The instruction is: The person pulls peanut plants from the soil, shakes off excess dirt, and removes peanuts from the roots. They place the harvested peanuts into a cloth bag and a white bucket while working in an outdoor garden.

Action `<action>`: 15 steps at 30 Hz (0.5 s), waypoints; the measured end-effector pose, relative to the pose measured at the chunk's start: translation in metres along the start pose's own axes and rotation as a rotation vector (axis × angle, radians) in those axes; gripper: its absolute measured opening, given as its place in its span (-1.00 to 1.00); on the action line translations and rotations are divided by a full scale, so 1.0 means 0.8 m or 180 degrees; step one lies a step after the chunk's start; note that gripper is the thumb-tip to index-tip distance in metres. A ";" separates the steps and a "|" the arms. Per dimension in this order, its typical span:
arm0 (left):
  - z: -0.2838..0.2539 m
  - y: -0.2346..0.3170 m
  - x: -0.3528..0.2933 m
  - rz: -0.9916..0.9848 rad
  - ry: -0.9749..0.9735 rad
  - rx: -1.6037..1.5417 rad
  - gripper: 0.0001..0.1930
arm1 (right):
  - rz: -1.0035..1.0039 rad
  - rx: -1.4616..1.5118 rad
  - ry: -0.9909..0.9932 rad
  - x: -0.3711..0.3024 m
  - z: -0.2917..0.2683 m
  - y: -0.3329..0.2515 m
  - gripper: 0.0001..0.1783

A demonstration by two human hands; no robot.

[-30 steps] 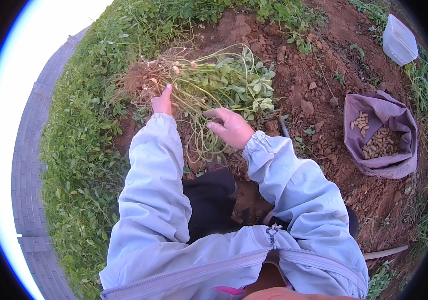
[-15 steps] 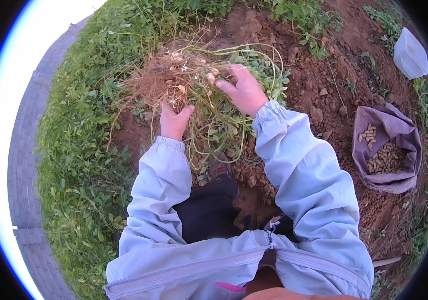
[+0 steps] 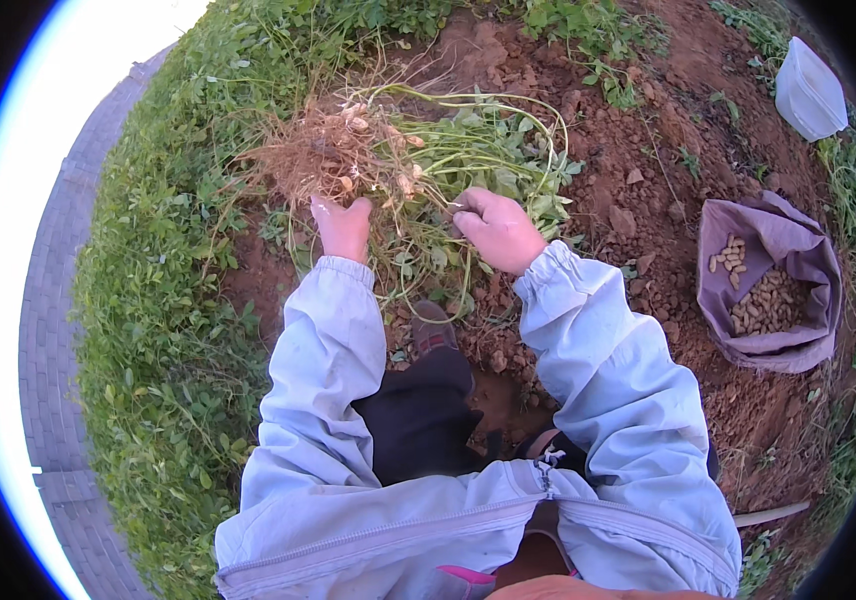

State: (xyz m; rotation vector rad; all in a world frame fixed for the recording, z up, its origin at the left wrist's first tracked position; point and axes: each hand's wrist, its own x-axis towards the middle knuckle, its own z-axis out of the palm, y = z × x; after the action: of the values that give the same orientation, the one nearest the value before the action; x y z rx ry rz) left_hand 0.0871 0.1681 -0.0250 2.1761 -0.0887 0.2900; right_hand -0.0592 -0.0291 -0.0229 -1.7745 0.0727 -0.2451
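Observation:
An uprooted peanut plant (image 3: 403, 165) lies in front of me, its tangled brown roots to the left and its green stems looping right. Several pale peanut pods (image 3: 410, 182) hang among the roots. My left hand (image 3: 345, 232) is closed on the near side of the root mass, its fingers partly hidden under it. Beside the stems, to the right of the pods, my right hand (image 3: 503, 232) is closed in a pinch. Whatever is between its fingertips is too small to make out.
At right, an open purple cloth sack (image 3: 713, 290) holds several loose peanuts (image 3: 770, 303). Beyond it stands a white plastic tub (image 3: 810, 90). Dense green plants (image 3: 163, 300) grow along the left, next to a grey paved strip (image 3: 53, 380). Reddish clods of soil (image 3: 623, 220) cover the ground.
My right hand has drawn back from the pods toward me and slightly right, its fingers now curled. The left hand and the roots have shifted slightly left.

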 end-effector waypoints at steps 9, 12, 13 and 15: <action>0.004 0.028 -0.022 0.0264 -0.0224 -0.0806 -0.40 | -0.0435 0.0082 -0.0802 -0.053 0.020 -0.021 -0.76; 0.006 -0.005 -0.005 0.0496 -0.0275 -0.1020 -0.43 | -0.0536 0.0472 -0.0461 -0.068 0.020 0.003 -0.70; 0.005 0.014 -0.013 0.0214 -0.0420 -0.1078 -0.41 | -0.0190 0.0765 -0.0263 -0.069 0.002 0.002 -0.70; 0.001 0.004 -0.007 0.0340 -0.0371 -0.0917 -0.41 | 0.0269 0.1749 0.0286 -0.059 -0.035 0.020 -0.70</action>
State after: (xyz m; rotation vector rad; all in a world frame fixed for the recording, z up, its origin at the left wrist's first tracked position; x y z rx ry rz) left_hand 0.0809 0.1656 -0.0242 1.9034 -0.2950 0.1970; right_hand -0.1099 -0.0506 -0.0386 -1.2112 0.1311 -0.2549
